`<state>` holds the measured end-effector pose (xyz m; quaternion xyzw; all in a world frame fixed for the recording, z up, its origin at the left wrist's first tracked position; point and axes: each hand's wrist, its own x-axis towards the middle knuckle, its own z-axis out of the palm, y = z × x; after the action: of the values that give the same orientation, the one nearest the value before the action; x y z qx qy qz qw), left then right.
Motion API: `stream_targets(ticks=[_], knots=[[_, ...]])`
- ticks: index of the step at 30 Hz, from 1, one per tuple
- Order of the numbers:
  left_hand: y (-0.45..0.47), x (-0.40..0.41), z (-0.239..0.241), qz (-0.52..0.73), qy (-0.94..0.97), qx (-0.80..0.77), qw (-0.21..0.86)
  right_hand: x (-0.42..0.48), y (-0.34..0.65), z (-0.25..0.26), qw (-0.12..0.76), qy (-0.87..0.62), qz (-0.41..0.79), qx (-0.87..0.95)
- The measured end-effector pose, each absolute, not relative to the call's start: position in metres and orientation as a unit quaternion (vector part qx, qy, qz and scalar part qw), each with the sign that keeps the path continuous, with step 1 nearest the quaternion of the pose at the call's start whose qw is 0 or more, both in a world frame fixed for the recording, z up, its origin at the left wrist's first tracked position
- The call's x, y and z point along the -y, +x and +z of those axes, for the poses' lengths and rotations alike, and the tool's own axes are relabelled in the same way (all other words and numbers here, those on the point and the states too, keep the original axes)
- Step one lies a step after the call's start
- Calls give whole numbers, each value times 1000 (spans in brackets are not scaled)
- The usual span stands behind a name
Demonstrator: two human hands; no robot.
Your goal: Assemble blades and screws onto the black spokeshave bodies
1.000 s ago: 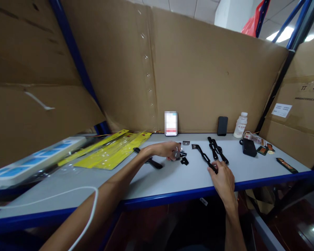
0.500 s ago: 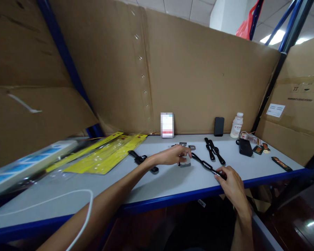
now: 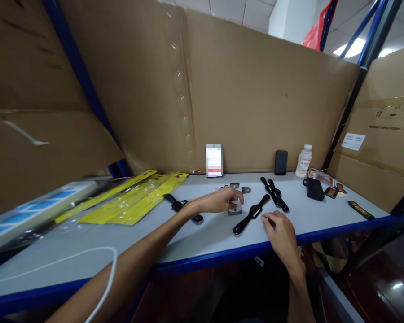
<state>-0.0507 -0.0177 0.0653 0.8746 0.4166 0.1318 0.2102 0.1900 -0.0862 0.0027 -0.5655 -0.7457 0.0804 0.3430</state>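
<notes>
A black spokeshave lies slantwise on the grey tabletop between my hands, its middle opening facing up. My right hand is just right of it, fingers half bent and slightly apart, with nothing visible in them. Over a small grey metal piece hovers my left hand, fingers bent down and apart; whether a fingertip touches the piece is unclear. Behind it lie two flat metal blades, one left and one right. Another black spokeshave is partly hidden under my left forearm.
Two more black spokeshaves lie at the right. Yellow blister packs and a power strip are at left, with a white cable nearby. A phone, bottle and black case stand or lie far right.
My right hand has let go of the spokeshave and moved left. The spokeshave has turned and now lies flat, closer to the table's front edge. My left hand has barely shifted.
</notes>
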Motion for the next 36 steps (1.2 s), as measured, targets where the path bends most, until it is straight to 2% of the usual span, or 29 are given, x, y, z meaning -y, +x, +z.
stream_targets(ticks=[5, 9, 12, 19, 29, 36], knots=[[-47, 27, 76, 141, 857, -393, 300, 76, 199, -4, 377, -579, 73, 720], [-43, 34, 81, 138, 851, -342, 375, 74, 198, -5, 371, -592, 68, 713], [-43, 34, 81, 135, 860, -325, 369, 75, 197, -5, 358, -604, 42, 711], [-47, 28, 76, 153, 871, -319, 340, 76, 194, -6, 246, -618, -4, 747], [-47, 26, 73, 177, 857, -328, 357, 76, 195, -2, 265, -648, 16, 714], [-47, 15, 63, 270, 823, -364, 342, 77, 200, -4, 292, -617, 43, 729]])
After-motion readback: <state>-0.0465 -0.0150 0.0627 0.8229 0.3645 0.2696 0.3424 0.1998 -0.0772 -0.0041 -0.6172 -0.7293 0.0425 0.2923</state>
